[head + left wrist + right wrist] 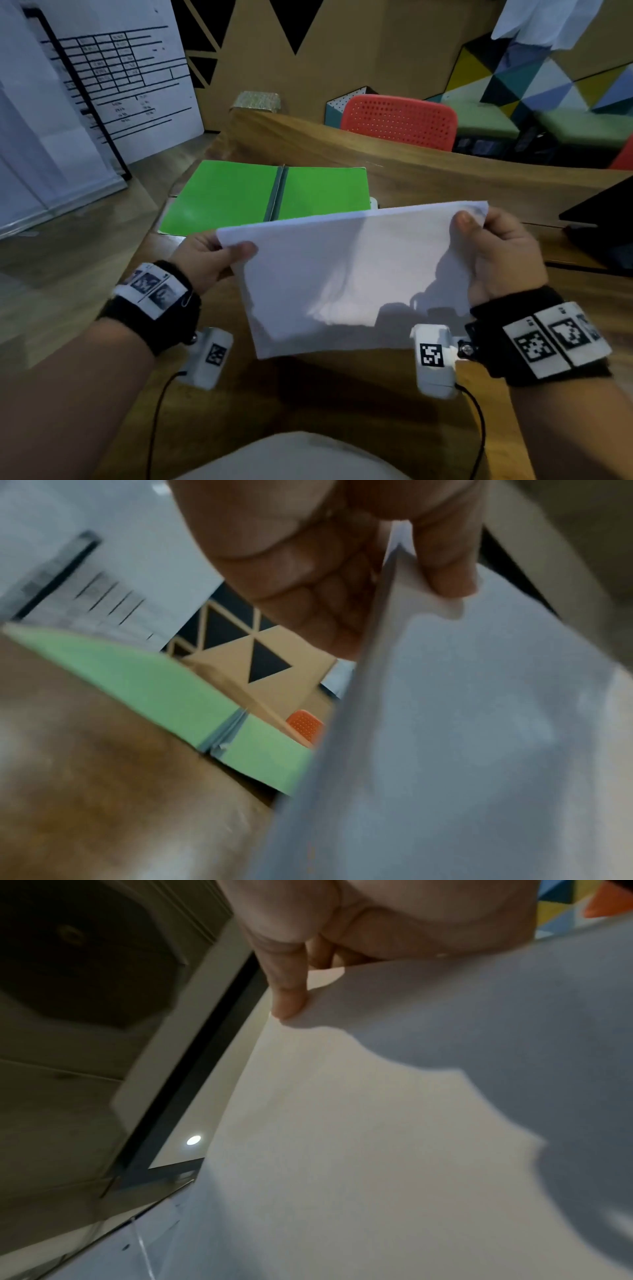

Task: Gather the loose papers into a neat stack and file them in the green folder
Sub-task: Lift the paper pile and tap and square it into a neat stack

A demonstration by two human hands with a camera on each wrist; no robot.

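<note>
Wooden desk (pixel 411 178), patterned wall behind, red chair (pixel 399 120) at upper right. Papers (pixel 346 274) held mid-frame above the desk, long axis left to right, left hand (pixel 209 260) and right hand (pixel 496 253) each pinching an upper corner. Green folder (pixel 267 197) lying open just beyond, nearer the left hand; probably a short forward carry.
</note>
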